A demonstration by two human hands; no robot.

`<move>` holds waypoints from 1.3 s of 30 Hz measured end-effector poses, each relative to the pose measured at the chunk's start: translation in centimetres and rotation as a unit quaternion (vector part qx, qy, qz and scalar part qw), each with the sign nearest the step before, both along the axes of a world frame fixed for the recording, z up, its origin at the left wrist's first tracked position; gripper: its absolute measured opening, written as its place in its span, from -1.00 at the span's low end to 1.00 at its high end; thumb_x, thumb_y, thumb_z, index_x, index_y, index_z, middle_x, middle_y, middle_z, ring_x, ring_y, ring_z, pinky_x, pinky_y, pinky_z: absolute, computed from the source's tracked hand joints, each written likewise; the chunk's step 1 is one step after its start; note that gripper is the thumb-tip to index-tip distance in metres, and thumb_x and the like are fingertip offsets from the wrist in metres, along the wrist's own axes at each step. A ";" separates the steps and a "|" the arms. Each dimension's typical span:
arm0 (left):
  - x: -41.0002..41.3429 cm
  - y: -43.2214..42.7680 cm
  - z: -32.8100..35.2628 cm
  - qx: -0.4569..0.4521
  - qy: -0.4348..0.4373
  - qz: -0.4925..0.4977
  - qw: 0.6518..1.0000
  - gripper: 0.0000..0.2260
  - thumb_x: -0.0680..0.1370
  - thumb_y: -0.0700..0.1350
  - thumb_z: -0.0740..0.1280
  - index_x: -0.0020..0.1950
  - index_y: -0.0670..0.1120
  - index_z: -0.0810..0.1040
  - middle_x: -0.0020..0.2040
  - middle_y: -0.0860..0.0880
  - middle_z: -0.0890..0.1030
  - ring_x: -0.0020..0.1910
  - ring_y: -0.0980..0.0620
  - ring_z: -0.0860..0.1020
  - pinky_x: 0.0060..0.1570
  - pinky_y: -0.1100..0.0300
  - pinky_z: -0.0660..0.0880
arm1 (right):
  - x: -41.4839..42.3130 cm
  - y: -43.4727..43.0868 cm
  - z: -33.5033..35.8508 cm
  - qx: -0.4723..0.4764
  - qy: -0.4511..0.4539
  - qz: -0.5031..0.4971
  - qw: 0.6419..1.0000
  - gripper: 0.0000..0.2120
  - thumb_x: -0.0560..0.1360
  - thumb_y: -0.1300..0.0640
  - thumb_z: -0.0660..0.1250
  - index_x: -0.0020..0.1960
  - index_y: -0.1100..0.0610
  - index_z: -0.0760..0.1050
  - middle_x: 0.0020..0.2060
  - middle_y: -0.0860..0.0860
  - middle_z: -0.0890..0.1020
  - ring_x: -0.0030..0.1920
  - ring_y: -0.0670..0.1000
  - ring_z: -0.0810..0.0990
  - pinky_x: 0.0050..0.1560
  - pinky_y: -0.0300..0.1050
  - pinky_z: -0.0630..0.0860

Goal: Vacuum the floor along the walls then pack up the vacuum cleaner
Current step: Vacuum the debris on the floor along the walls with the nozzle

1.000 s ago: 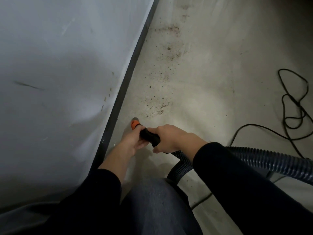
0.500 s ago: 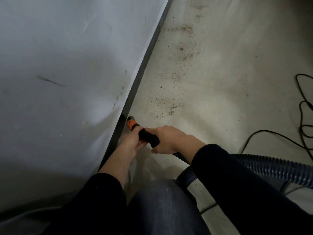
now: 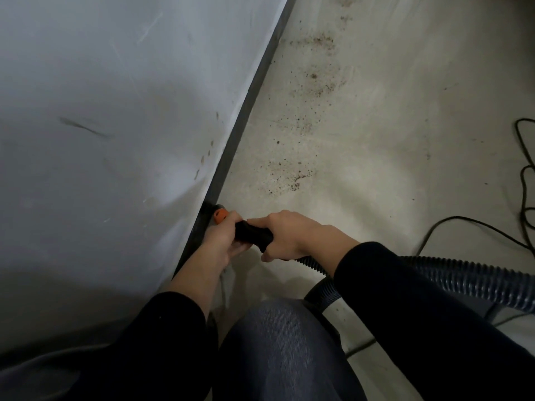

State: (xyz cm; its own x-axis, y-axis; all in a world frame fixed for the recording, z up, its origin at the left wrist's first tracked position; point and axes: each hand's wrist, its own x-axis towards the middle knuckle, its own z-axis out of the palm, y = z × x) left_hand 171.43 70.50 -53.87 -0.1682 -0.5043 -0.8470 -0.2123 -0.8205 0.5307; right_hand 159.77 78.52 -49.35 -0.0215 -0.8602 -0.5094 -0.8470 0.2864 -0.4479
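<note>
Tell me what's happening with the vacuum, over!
Gripping the vacuum nozzle: left hand in front, right hand behind. Its orange tip at the baseboard. Some brown dirt ahead; power cord off right, clear.

Both arms reach forward and down in black sleeves (image 3: 405,299). The left hand (image 3: 221,241) curls round the front of the vacuum nozzle (image 3: 252,233); the right hand (image 3: 292,235) grips it just behind, knuckles up. A bent knee (image 3: 286,351) in grey-blue trousers shows between the arms
</note>
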 end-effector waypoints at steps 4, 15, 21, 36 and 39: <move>-0.3 0.1 -0.2 0.003 0.006 0.003 1.000 -0.79 0.57 -0.15 0.33 0.13 -0.25 0.52 0.11 -0.26 0.61 -0.14 -0.08 0.62 -0.42 0.15 0.56 | -0.3 0.2 -0.3 -0.012 0.011 -0.006 1.000 -0.46 0.40 0.05 0.42 0.36 -0.07 0.39 -0.20 0.02 0.57 -0.24 0.06 0.53 -0.30 -0.14 0.40; -3.1 1.2 -0.6 0.021 0.041 -0.045 0.998 -0.78 0.60 -0.13 0.31 0.18 -0.24 0.49 0.15 -0.25 0.58 -0.09 -0.08 0.61 -0.30 0.15 0.55 | -1.8 2.2 0.7 -0.005 0.067 -0.020 0.998 -0.41 0.45 0.02 0.36 0.44 -0.03 0.29 -0.22 0.03 0.52 -0.20 0.10 0.54 -0.28 -0.11 0.44; -4.9 2.4 -0.6 0.034 0.070 -0.080 0.994 -0.78 0.62 -0.12 0.30 0.20 -0.21 0.47 0.07 -0.20 0.60 -0.10 -0.05 0.61 -0.18 0.12 0.54 | -2.8 3.6 1.4 0.012 0.095 -0.037 0.995 -0.44 0.45 -0.02 0.37 0.40 0.03 0.33 -0.20 0.03 0.50 -0.22 0.08 0.52 -0.28 -0.11 0.42; -7.7 3.8 -0.6 0.016 0.089 -0.100 0.991 -0.62 0.59 -0.12 0.35 0.32 -0.31 0.46 0.04 -0.25 0.63 -0.08 -0.06 0.65 -0.32 0.19 0.59 | -4.4 5.3 2.7 0.045 0.123 -0.077 0.988 -0.61 0.48 0.02 0.32 0.27 0.07 0.39 -0.30 0.00 0.45 -0.30 0.04 0.47 -0.37 -0.14 0.37; -8.5 4.0 -0.6 0.008 0.085 -0.110 0.990 -0.62 0.58 -0.12 0.36 0.32 -0.30 0.46 -0.03 -0.22 0.63 -0.13 -0.04 0.64 -0.40 0.23 0.57 | -4.8 5.3 2.6 0.053 0.136 -0.087 0.986 -0.65 0.48 0.03 0.31 0.23 0.09 0.40 -0.30 0.01 0.43 -0.32 0.03 0.44 -0.44 -0.15 0.30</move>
State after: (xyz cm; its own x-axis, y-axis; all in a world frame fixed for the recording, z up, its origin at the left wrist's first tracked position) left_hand 162.88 74.53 -54.48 -0.4127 -0.4272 -0.8045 -0.2955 -0.7726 0.5619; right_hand 155.00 83.86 -46.73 -0.3114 -0.7738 -0.5516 -0.8655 0.4706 -0.1717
